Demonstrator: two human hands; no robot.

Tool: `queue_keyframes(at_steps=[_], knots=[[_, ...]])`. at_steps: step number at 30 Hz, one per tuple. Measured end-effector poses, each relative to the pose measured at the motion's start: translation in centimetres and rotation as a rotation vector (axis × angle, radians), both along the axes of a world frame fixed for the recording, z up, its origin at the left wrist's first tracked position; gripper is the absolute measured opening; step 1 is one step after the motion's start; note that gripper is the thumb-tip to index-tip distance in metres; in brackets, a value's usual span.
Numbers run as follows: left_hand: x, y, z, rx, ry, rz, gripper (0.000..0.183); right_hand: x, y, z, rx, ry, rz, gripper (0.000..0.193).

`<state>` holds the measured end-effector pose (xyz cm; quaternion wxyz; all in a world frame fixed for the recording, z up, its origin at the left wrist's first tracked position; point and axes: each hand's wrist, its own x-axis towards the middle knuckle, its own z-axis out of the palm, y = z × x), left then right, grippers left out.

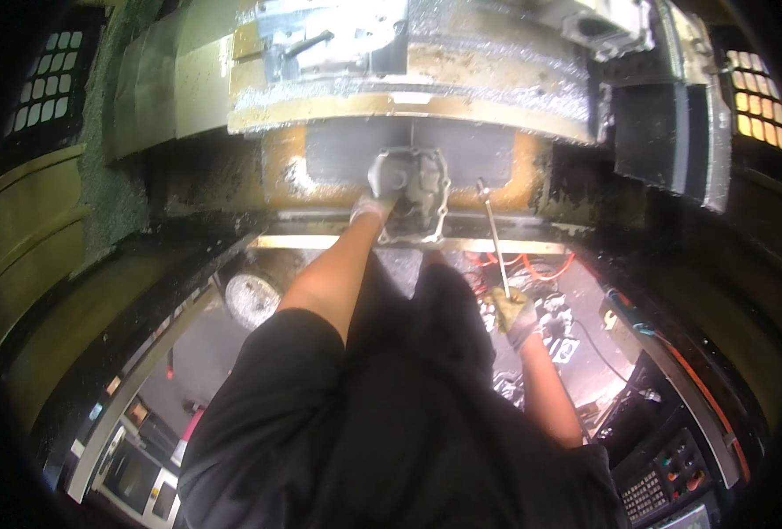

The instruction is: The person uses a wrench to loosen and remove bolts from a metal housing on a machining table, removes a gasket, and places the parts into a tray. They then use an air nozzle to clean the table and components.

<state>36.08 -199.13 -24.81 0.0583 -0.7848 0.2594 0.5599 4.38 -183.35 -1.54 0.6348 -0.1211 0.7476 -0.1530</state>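
Observation:
A grey cast-metal housing with a scalloped, bolt-holed rim sits upright in front of me, at the front edge of the machine. My left hand, in a light glove, grips it at its left side; part of the fingers is lost against the grey metal. Low on the right, my right hand wears a yellowish glove and is closed around the lower end of a long, slim metal wrench. The wrench's head points up and away, to the right of the housing and apart from it.
Beyond the housing stands the machine table, strewn with metal chips and carrying a fixture. A metal sill crosses before me. Orange hose and metal pieces lie below right. A control panel is at the lower right.

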Motion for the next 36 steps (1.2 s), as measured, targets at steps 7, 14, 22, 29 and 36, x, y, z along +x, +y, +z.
queue_keyframes(at_steps=[7,14,22,29,36], knots=[[-1.5,-2.3,7.8,-0.037,-0.083,-0.05,0.067,2.9,-10.4,4.7,-0.265,-0.065,-0.011,0.029],[2.1,0.0,-0.7,0.038,0.179,0.128,0.059,5.9,-25.4,4.5,-0.459,0.018,0.009,0.034],[2.7,3.8,-7.9,-0.039,0.189,0.262,0.05,9.2,-33.0,3.5,-0.525,0.066,-0.083,0.03],[1.9,-0.3,3.1,-0.138,0.156,-0.06,0.065,6.7,-34.6,-3.0,-0.555,0.054,-0.045,0.032],[1.4,-0.8,5.3,-0.231,0.151,-0.097,0.07,7.2,-38.4,-7.0,-0.38,-0.081,-0.169,0.035]])
